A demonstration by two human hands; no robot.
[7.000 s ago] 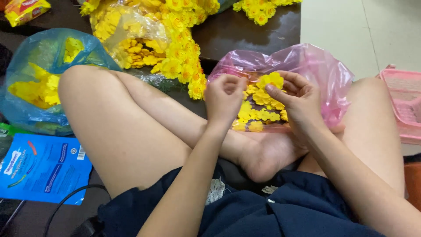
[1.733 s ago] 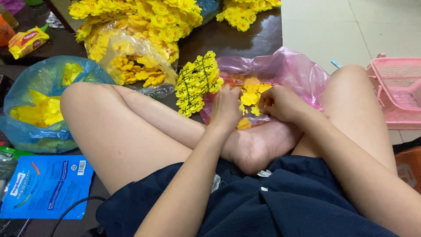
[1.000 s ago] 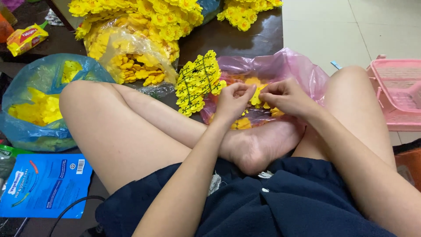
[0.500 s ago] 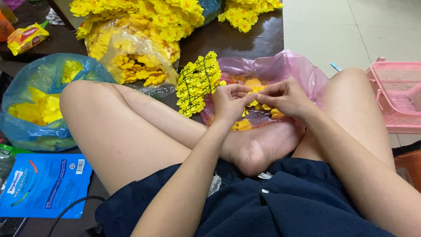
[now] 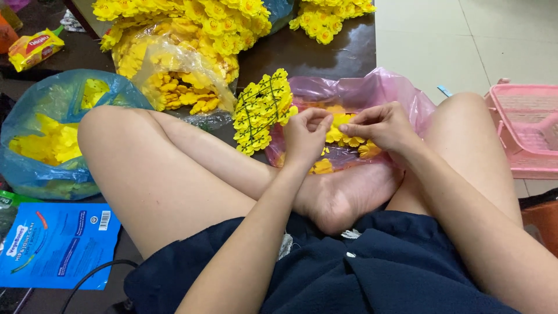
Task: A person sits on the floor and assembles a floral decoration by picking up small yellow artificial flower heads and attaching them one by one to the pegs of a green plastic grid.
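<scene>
I pinch a yellow flower (image 5: 336, 135) between left hand (image 5: 305, 139) and right hand (image 5: 381, 127), both grips closed on it; the grid (image 5: 261, 110) leans beside, so assembly looks mid-step.

Single head-worn view, steeply down and close over crossed legs (image 5: 174, 168) and floor (image 5: 465, 35) ahead.

It looked like a home floor used for piecework: pale floor tiles (image 5: 465, 35), plastic bags of yellow artificial flowers (image 5: 174, 35), a pink basket (image 5: 529, 134).
</scene>
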